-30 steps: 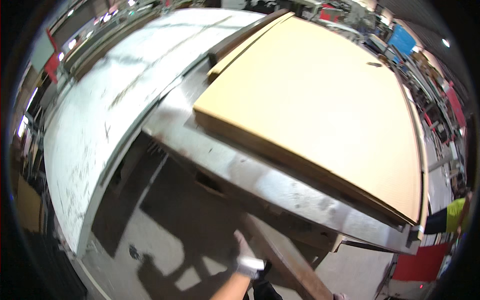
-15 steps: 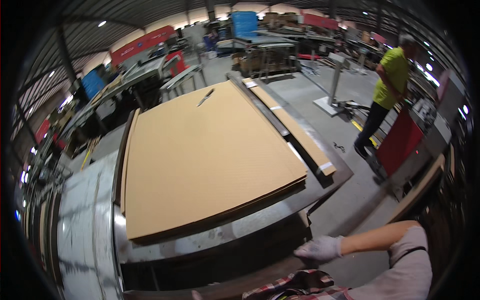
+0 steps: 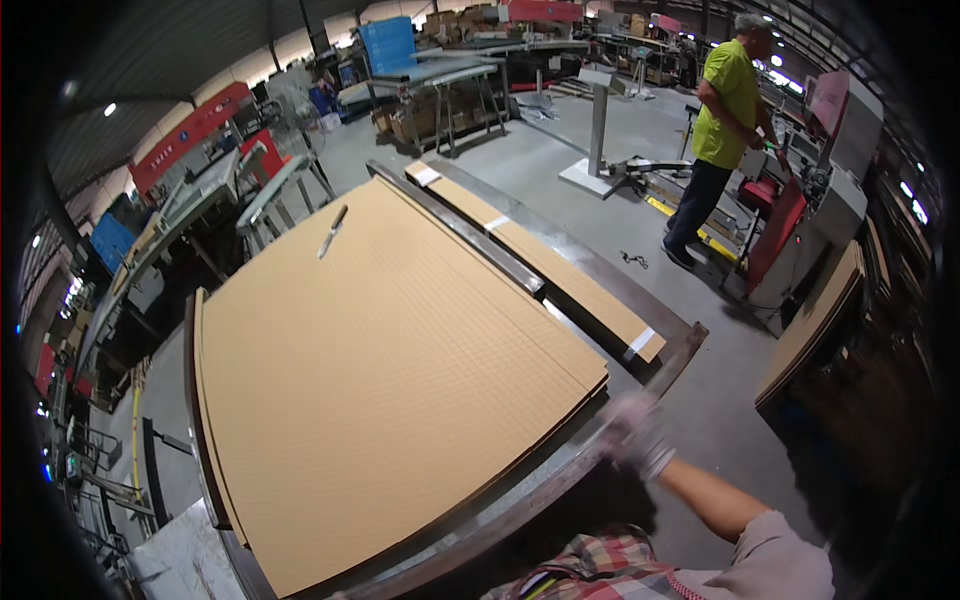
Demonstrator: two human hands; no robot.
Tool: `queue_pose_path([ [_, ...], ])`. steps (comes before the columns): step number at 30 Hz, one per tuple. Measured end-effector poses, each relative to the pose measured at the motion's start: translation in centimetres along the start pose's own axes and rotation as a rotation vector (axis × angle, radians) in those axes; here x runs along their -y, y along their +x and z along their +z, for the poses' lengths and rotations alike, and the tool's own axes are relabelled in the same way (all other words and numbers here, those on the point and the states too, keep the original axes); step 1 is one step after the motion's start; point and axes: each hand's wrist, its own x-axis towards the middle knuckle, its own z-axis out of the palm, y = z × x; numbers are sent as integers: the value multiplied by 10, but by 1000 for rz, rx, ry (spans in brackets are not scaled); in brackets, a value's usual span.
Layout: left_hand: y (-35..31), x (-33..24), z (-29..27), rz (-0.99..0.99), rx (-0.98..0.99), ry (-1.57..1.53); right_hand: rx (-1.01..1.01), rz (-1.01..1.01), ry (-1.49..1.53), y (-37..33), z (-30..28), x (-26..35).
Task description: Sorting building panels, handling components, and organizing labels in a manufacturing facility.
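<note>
A stack of large flat brown cardboard sheets (image 3: 390,370) lies on the metal table (image 3: 560,465), between dark raised rails. On top of the stack, toward the far left, rests a cutter knife (image 3: 332,232). My right hand (image 3: 635,432), in a pale glove, is at the table's front edge by the stack's near right corner. It is blurred, so I cannot tell whether its fingers grip the edge. My left hand does not show clearly in the head view. A long narrow cardboard strip (image 3: 560,270) with white bands lies beyond the right rail.
A person in a yellow-green shirt (image 3: 725,110) stands at a red and grey machine (image 3: 785,235) on the right. More cardboard sheets (image 3: 815,315) lean nearby. A post with a white base (image 3: 590,180) stands on the floor. Benches (image 3: 440,75) fill the back.
My view has shifted closer over the stack. My right hand has moved forward and up, from below the table's front edge to that edge near the corner. The knife still lies on the stack.
</note>
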Motion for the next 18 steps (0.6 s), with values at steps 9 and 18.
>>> queue_pose_path([
  [9,136,10,-12,308,-54,472,-123,1266,-23,5,-9,-300],
  [18,253,29,-57,467,-7,795,-292,1262,37,43,3,-271],
])
